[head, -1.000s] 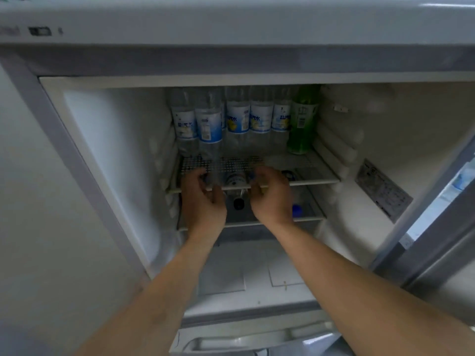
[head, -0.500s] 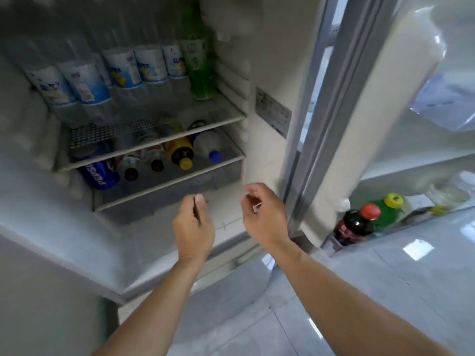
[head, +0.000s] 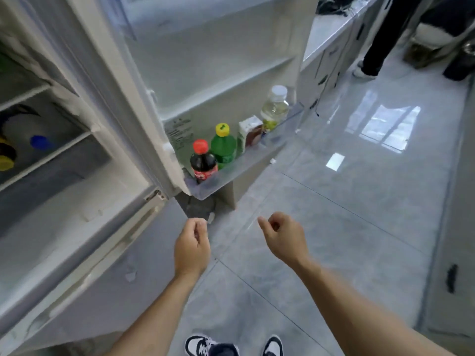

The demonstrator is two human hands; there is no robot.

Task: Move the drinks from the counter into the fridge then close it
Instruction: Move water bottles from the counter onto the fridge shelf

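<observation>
Glossy grey floor tiles (head: 347,227) fill the lower right, and a pale table (head: 326,29) runs along the far wall at the top. On the left the fridge (head: 77,214) stands with its door (head: 218,47) swung wide open toward the room. The lowest door bin (head: 239,168) holds four drinks, all upright with caps pointing up, in a row running from the hinge outward: a dark cola bottle (head: 203,161) with a red cap, just beside it a green bottle (head: 223,146) with a yellow cap, then a small carton (head: 249,132), then a clear bottle (head: 275,109) with a white cap and pale liquid. Inside the fridge, on a low shelf (head: 51,155) at the far left, bottles lie on their sides with caps facing the opening; a blue cap (head: 39,142) and a yellow cap (head: 6,163) show, the rest blurred.

Both hands hover over the floor in front of the fridge, apart from each other and touching nothing. The left hand (head: 191,249) has its fingers loosely curled and carries nothing. The right hand (head: 284,236) is likewise loosely curled around nothing, its forefinger sticking out a little. Another person's legs (head: 380,34) stand at the upper right. Two sneakers (head: 231,345) show at the bottom edge.
</observation>
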